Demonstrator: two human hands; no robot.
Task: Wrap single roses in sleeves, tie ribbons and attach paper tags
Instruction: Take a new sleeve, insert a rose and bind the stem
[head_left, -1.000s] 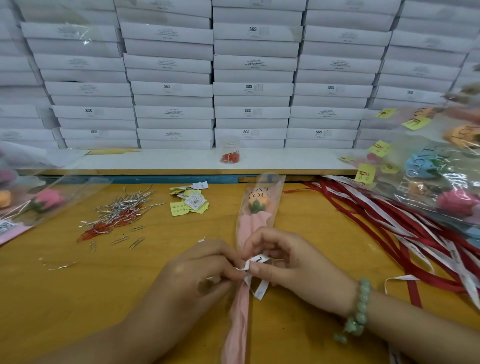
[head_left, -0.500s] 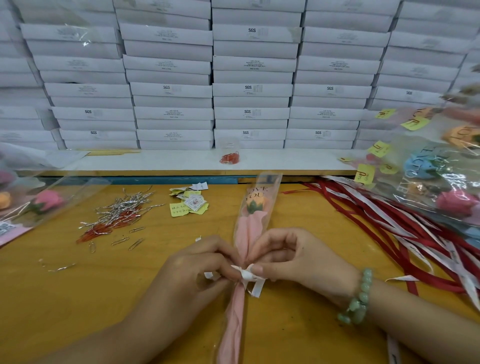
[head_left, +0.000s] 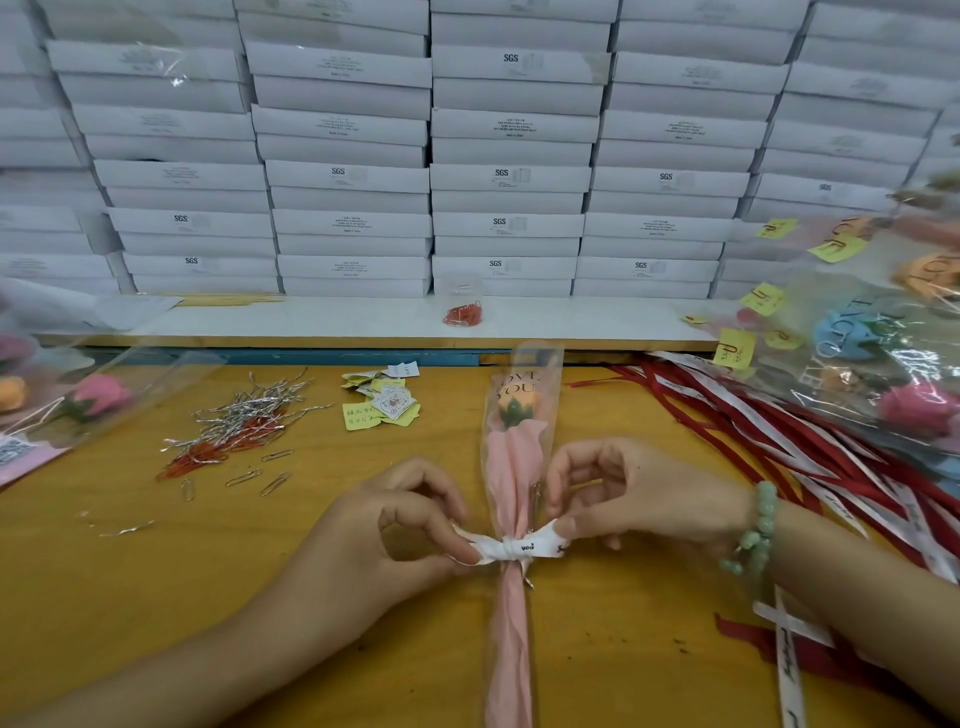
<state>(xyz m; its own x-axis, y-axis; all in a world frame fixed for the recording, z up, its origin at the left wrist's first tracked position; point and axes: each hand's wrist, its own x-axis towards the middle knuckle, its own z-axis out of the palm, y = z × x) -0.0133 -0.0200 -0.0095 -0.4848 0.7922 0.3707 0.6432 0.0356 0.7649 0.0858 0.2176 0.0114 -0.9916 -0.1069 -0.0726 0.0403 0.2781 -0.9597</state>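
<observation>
A single orange rose (head_left: 519, 405) in a clear printed sleeve with pink paper (head_left: 511, 467) lies lengthwise on the yellow table (head_left: 156, 597). A white printed ribbon (head_left: 514, 548) is knotted around the sleeve's narrow neck. My left hand (head_left: 405, 525) pinches the ribbon's left end. My right hand (head_left: 639, 493), with a green bead bracelet at the wrist, pinches the right end. The two ends are stretched out sideways from the knot.
Paper tags (head_left: 384, 402) and yellow notes lie behind the rose. Silver twist ties and paper clips (head_left: 234, 431) are at left. Red and white ribbons (head_left: 779, 436) spread at right under wrapped roses (head_left: 883, 343). More wrapped roses (head_left: 93, 400) sit far left. White boxes (head_left: 509, 176) are stacked behind.
My hands have moved apart sideways, drawing the ribbon ends out from the sleeve; the ribbon, loose and bunched between my fingers before, now sits as a tight knot.
</observation>
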